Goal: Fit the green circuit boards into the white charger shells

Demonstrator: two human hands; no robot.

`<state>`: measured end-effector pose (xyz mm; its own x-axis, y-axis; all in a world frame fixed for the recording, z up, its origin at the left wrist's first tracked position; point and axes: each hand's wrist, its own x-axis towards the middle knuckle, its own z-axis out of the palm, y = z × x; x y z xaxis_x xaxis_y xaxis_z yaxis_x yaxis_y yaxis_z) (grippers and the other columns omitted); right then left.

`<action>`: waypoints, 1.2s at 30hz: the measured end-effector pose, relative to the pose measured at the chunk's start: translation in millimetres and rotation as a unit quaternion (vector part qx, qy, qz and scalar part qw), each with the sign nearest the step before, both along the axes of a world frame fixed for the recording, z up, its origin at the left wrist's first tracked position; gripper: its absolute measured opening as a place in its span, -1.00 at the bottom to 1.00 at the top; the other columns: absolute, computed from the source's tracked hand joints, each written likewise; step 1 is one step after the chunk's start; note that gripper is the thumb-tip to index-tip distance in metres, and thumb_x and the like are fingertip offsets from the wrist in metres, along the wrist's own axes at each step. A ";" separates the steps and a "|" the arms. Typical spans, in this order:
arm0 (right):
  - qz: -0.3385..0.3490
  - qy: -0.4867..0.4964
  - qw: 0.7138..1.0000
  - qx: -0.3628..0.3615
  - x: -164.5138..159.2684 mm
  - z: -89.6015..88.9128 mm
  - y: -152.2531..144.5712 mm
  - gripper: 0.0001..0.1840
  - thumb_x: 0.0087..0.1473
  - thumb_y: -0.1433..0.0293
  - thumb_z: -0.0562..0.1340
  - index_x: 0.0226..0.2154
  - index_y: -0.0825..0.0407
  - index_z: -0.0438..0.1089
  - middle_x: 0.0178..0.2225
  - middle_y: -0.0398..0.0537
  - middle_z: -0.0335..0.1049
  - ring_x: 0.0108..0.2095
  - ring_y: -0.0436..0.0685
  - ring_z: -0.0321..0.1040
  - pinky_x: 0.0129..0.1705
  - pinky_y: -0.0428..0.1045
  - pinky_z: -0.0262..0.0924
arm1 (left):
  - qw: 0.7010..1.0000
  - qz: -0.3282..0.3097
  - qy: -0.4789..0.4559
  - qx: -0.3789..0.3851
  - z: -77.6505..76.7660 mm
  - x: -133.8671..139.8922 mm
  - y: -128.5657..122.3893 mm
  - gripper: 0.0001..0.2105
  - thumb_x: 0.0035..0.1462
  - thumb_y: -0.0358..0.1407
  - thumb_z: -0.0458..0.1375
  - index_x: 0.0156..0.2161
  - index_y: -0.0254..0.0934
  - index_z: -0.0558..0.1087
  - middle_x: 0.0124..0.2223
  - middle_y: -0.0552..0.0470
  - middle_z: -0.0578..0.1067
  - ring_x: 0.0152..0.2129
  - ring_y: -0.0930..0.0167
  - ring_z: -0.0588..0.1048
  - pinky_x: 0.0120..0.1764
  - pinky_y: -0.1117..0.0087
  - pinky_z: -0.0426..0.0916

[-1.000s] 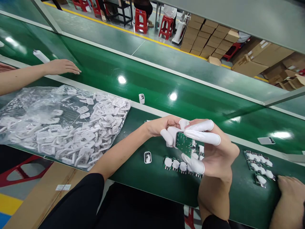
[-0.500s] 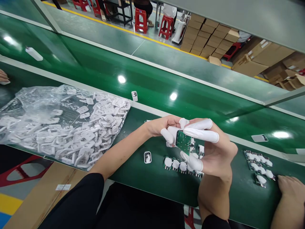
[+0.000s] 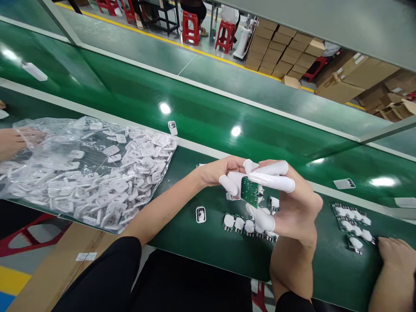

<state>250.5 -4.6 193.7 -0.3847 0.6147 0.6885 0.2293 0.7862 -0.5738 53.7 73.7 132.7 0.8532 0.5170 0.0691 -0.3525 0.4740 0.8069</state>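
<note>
White finger cots cover the fingertips of both my hands. My right hand (image 3: 294, 199) pinches a green circuit board (image 3: 249, 191) between thumb and fingers, its soldered underside showing. My left hand (image 3: 224, 171) is closed beside the board's left edge, around a white plastic casing (image 3: 230, 196) that is mostly hidden by the fingers. Below the hands, several circuit boards with white round pads (image 3: 239, 223) lie in rows on the dark green table (image 3: 182, 242). A white casing with a dark inside (image 3: 201, 214) rests left of these rows.
A clear plastic bag (image 3: 48, 151) full of white plastic parts (image 3: 130, 177) covers the left, with a co-worker's hand (image 3: 13, 141) at it. More boards (image 3: 354, 225) lie at right near another person's hand (image 3: 396, 255). White casings (image 3: 344, 184) sit on the green belt (image 3: 201, 112) behind.
Casings on the belt have shifted left, and another shows at the right edge. A co-worker's hand has reached into view at the bag. My hands and the board have barely moved.
</note>
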 end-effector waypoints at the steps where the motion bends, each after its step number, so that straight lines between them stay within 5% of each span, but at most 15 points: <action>1: -0.010 -0.005 1.000 -0.002 -0.1 -0.1 -0.7 -0.28 0.06 0.40 0.54 0.28 -0.25 0.58 -0.07 0.02 0.59 -0.10 0.35 0.55 -0.09 0.34 0.54 | 1.000 0.003 0.007 -0.001 -0.2 -0.2 0.0 -0.32 -0.73 -0.25 0.76 -0.35 -0.29 0.60 -0.44 0.06 0.66 -0.54 0.42 0.60 -0.45 0.52 0.52; 5: -0.041 -0.032 0.999 -0.015 0.0 2.3 -1.3 -0.38 0.12 0.29 0.59 0.23 -0.26 0.62 0.06 0.08 0.50 0.05 0.40 0.53 -0.02 0.32 0.58 | 1.000 -0.015 0.013 -0.005 -3.6 -1.0 0.3 -0.29 -0.67 -0.22 0.74 -0.26 -0.26 0.62 -0.38 0.04 0.68 -0.56 0.42 0.58 -0.49 0.49 0.50; 9: -0.042 -0.048 0.998 -0.026 1.7 4.2 1.1 -0.17 0.10 0.19 0.62 0.38 -0.30 0.48 0.11 0.05 0.49 0.11 0.39 0.51 0.05 0.32 0.60 | 0.999 -0.039 -0.018 0.005 -9.1 0.2 -0.3 -0.34 -0.45 -0.05 0.71 -0.21 -0.25 0.60 -0.37 0.01 0.68 -0.66 0.43 0.52 -0.53 0.40 0.53; 13: -0.058 -0.050 0.996 0.037 3.1 0.3 2.6 -0.10 0.03 0.24 0.67 0.38 -0.30 0.48 0.19 0.04 0.53 0.12 0.39 0.54 0.08 0.34 0.60 | 0.998 -0.045 -0.039 0.007 -11.9 3.9 -2.5 -0.28 -0.38 0.11 0.68 -0.15 -0.25 0.58 -0.39 -0.02 0.66 -0.67 0.41 0.53 -0.62 0.45 0.40; 21: -0.079 -0.110 0.984 0.113 1.4 -9.7 6.5 -0.14 0.01 0.37 0.68 0.33 -0.30 0.52 0.24 0.07 0.58 0.09 0.42 0.59 -0.04 0.36 0.61 | 0.999 -0.008 -0.043 0.006 -6.5 1.5 -2.7 -0.40 -0.32 0.00 0.69 -0.22 -0.26 0.59 -0.41 0.04 0.63 -0.66 0.49 0.44 -0.60 0.49 0.34; 30: -0.060 -0.108 0.992 0.032 -3.8 -2.8 8.0 -0.17 0.09 0.45 0.60 0.36 -0.20 0.45 0.22 0.07 0.61 0.15 0.39 0.60 0.06 0.34 0.55 | 0.999 0.016 -0.027 0.041 -12.2 1.9 0.9 -0.37 -0.55 -0.02 0.73 -0.32 -0.26 0.65 -0.37 0.01 0.66 -0.48 0.39 0.58 -0.36 0.41 0.54; 36: -0.081 -0.079 0.991 0.074 -4.3 -3.8 9.6 -0.28 0.12 0.50 0.55 0.28 -0.23 0.52 -0.03 -0.04 0.71 0.04 0.36 0.64 0.02 0.31 0.55 | 0.995 0.033 -0.006 0.098 -3.1 -14.0 9.6 -0.35 -0.22 0.11 0.66 -0.09 -0.24 0.67 -0.18 -0.15 0.73 -0.29 0.20 0.73 -0.19 0.25 0.63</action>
